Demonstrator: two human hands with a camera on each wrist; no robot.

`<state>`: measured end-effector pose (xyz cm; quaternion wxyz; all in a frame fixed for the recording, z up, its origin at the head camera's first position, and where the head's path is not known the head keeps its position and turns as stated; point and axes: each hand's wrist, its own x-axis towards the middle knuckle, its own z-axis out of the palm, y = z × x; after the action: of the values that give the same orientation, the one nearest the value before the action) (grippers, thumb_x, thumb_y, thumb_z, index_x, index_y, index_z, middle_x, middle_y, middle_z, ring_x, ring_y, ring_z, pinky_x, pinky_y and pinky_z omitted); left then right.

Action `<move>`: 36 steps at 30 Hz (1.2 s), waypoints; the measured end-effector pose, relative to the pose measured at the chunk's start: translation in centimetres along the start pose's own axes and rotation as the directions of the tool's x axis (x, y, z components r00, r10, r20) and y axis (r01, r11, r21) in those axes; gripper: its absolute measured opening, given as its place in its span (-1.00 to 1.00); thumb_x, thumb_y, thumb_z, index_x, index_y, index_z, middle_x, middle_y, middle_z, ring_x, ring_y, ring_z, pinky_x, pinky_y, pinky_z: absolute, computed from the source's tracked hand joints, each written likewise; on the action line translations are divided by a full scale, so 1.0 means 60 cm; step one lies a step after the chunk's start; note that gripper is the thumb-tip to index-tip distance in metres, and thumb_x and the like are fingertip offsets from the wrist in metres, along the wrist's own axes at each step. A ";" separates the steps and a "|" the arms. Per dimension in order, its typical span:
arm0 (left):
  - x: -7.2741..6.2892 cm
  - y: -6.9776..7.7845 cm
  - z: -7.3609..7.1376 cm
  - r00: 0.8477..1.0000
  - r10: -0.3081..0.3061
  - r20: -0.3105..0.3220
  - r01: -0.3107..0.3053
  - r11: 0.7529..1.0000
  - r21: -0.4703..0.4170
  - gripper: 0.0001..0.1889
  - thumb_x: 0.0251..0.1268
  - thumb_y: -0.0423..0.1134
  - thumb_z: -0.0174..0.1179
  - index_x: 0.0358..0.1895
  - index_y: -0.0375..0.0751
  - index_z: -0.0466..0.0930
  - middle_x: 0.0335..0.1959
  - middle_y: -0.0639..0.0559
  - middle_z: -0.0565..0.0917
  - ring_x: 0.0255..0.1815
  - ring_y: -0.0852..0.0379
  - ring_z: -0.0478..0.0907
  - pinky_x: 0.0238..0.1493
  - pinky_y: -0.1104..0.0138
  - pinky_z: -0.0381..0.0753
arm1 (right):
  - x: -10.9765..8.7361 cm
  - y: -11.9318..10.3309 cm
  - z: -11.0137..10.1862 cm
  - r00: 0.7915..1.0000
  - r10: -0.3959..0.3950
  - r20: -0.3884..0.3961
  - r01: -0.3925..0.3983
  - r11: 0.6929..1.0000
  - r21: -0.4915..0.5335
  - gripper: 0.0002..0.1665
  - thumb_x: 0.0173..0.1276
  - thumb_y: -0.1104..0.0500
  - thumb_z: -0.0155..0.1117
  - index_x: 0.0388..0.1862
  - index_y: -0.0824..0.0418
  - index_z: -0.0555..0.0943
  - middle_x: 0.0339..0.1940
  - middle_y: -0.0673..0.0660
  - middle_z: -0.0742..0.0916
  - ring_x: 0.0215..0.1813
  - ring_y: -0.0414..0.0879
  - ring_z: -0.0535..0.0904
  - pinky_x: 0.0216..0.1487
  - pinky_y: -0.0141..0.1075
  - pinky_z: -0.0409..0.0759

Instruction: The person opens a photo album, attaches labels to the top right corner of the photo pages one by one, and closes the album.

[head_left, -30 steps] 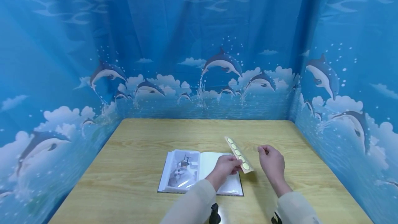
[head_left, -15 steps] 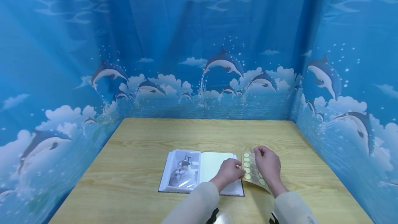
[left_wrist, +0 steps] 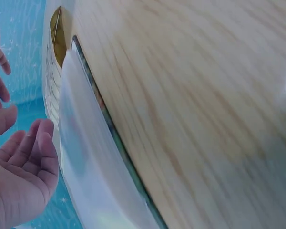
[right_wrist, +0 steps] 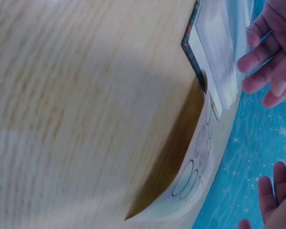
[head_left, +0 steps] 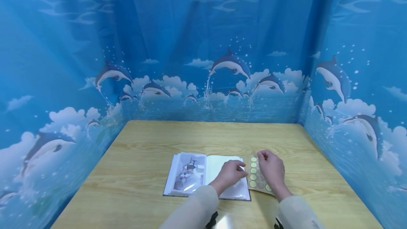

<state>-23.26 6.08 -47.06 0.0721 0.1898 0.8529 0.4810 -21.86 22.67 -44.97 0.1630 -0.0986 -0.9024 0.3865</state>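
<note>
A pale sheet of round yellow stickers [head_left: 253, 177] lies on the table against the right side of an open photo album [head_left: 217, 165]. Its near edge curls up, as the right wrist view shows. My left hand [head_left: 229, 174] is over the album's right page, fingers loosely bent, thumb apart, nothing in it; the left wrist view shows its palm [left_wrist: 19, 191]. Over the sheet hovers my right hand [head_left: 272, 169], thumb and index fingertips close together. Whether they pinch a sticker is too small to see. In the right wrist view its other fingers [right_wrist: 268, 193] are loosely bent.
The album's left page has a photo [head_left: 188, 176] under a shiny clear sleeve. A wood-grain table [head_left: 133, 162] carries everything. Blue curtains [head_left: 178, 45] printed with dolphins stand along its back and sides.
My left hand has laid the raised sticker sheet flat beside the album, let go of it and drawn slightly left. My right hand has shifted slightly and now hovers over the sheet.
</note>
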 end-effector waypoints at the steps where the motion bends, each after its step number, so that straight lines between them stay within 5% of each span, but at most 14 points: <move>1: -0.001 -0.002 -0.004 1.000 0.011 -0.004 -0.011 1.000 0.012 -0.66 0.19 -0.32 0.37 0.02 -0.36 0.66 -0.34 -0.03 0.74 -0.35 0.17 0.65 -0.30 0.40 0.64 | 0.000 0.000 0.002 1.000 0.002 0.007 -0.002 1.000 -0.003 -0.68 0.51 0.10 0.11 -0.03 0.30 0.66 -0.20 0.22 0.75 -0.24 0.06 0.63 -0.15 -0.04 0.53; 11: -0.016 -0.034 -0.048 0.993 0.092 -0.077 -0.067 0.959 0.274 -0.62 0.21 -0.14 0.37 0.03 -0.28 0.68 -0.04 -0.13 0.71 0.05 -0.06 0.62 0.13 0.19 0.57 | -0.008 -0.001 0.024 1.000 -0.006 0.020 0.006 1.000 -0.010 -0.69 0.49 0.10 0.14 -0.02 0.29 0.67 -0.17 0.24 0.75 -0.18 0.10 0.65 -0.06 0.05 0.52; 21: -0.045 -0.067 -0.090 0.985 0.149 -0.084 -0.081 0.842 0.533 -0.54 0.16 -0.06 0.39 0.07 -0.26 0.66 0.06 -0.15 0.66 0.16 -0.08 0.54 0.17 0.11 0.53 | -0.011 -0.004 0.049 0.999 -0.050 0.010 0.050 0.999 -0.022 -0.74 0.45 0.09 0.20 -0.09 0.23 0.71 -0.22 0.18 0.78 -0.24 0.03 0.68 -0.17 0.00 0.59; 25: -0.059 -0.078 -0.112 0.992 0.112 -0.056 -0.056 0.794 0.605 -0.49 0.22 -0.03 0.37 0.15 -0.28 0.61 0.17 -0.22 0.60 0.27 -0.13 0.46 0.30 0.03 0.43 | -0.011 -0.009 0.056 0.998 -0.048 0.032 0.049 0.998 -0.035 -0.74 0.45 0.10 0.21 -0.09 0.24 0.71 -0.21 0.18 0.78 -0.24 0.03 0.68 -0.18 -0.01 0.60; 30: -0.074 -0.096 -0.138 0.999 0.034 -0.043 0.001 0.781 0.624 -0.43 0.29 0.00 0.32 0.23 -0.32 0.55 0.29 -0.27 0.51 0.38 -0.21 0.34 0.40 -0.07 0.28 | -0.011 -0.013 0.066 0.997 -0.066 0.049 0.068 0.997 -0.048 -0.76 0.43 0.11 0.23 -0.11 0.24 0.72 -0.26 0.14 0.78 -0.28 -0.01 0.67 -0.21 -0.04 0.61; 36: -0.091 -0.119 -0.163 0.998 0.031 -0.049 0.006 0.784 0.620 -0.38 0.27 0.00 0.32 0.24 -0.38 0.51 0.31 -0.34 0.46 0.40 -0.32 0.29 0.39 -0.20 0.22 | -0.013 -0.019 0.079 0.995 -0.085 0.045 0.087 0.995 -0.050 -0.78 0.40 0.12 0.26 -0.15 0.23 0.72 -0.30 0.11 0.77 -0.31 -0.05 0.65 -0.24 -0.08 0.60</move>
<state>-23.04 -7.16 -48.27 -0.0217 0.1951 0.9638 0.1802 -22.93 18.50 -47.41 0.1577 -0.0556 -0.9187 0.3578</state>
